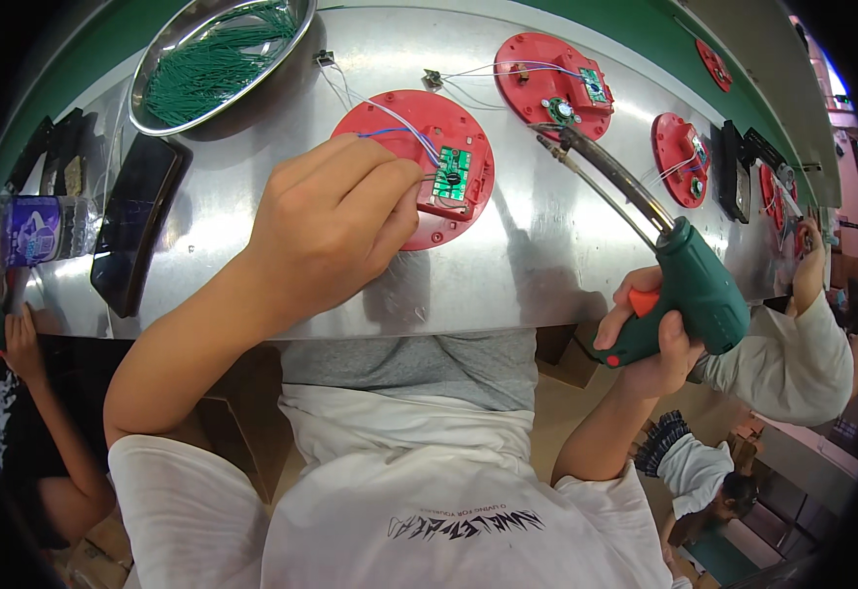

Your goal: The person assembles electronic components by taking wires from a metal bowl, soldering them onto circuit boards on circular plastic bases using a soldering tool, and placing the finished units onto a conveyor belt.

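My left hand (336, 211) is closed in a pinch over the left part of a round red plastic cover (473, 123). Its fingertips sit beside a small green circuit board (451, 175) on that cover; whatever they grip is hidden. White and blue wires (414, 130) run to the board, one passing toward a small dark connector (324, 57) on the table. In my right hand (679, 358) is a green soldering gun (703, 285) with an orange trigger. Its long tip points up and left, seen in front of a second red cover (537, 59), well apart from the board near my left fingers.
A metal bowl (296, 49) of green wires (213, 69) stands at the far left, with a dark phone-like slab (134, 226) below it. Another red cover (672, 147) lies to the right on the metal table (252, 167). Other people work on both sides.
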Motion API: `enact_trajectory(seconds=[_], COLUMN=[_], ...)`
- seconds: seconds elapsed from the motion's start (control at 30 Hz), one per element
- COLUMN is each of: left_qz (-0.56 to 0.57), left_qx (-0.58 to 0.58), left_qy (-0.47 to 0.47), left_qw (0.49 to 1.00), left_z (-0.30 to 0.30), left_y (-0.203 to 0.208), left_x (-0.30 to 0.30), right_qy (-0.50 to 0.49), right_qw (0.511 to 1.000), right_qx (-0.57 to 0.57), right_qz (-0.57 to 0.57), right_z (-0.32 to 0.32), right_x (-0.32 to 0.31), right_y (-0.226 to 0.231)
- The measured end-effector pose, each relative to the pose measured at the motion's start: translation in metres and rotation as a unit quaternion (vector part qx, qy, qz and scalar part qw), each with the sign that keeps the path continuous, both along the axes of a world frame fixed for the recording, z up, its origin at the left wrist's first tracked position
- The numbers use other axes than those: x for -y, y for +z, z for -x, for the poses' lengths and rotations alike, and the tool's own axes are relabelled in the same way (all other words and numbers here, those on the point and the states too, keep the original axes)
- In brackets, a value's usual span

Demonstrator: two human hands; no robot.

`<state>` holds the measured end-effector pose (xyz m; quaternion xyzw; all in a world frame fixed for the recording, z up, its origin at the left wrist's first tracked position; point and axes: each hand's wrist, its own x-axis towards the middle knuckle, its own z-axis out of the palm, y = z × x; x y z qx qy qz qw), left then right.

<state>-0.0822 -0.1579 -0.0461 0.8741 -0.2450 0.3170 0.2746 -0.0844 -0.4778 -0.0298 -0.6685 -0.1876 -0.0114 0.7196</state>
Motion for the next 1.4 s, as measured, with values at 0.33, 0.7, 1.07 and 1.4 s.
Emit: enact_trajectory(seconds=[0.33,0.7,1.07,1.4], left_qz=[-0.019,-0.019,-0.019,-0.003], left_qx=[-0.007,0.011,0.006,-0.001], left_qy=[0.016,0.019,0.016,0.012], left_qw=[1.000,1.000,1.000,1.000], left_z=[-0.001,-0.003,-0.004,-0.003], left_y=[0.000,0.000,0.000,-0.002], left_x=[0.004,0.007,0.005,0.003], right_qy=[0.025,0.028,0.073,0.064], right_qw=[0.983,1.000,0.984,0.992], right_qx=[-0.037,0.013,0.071,-0.109], right_qz=[-0.179,-0.003,0.145,-0.022], right_z=[-0.026,0.004,0.016,0.019], right_x=[0.010,0.004,0.006,-0.010], right_y=[-0.021,-0.017,-0.022,-0.002])
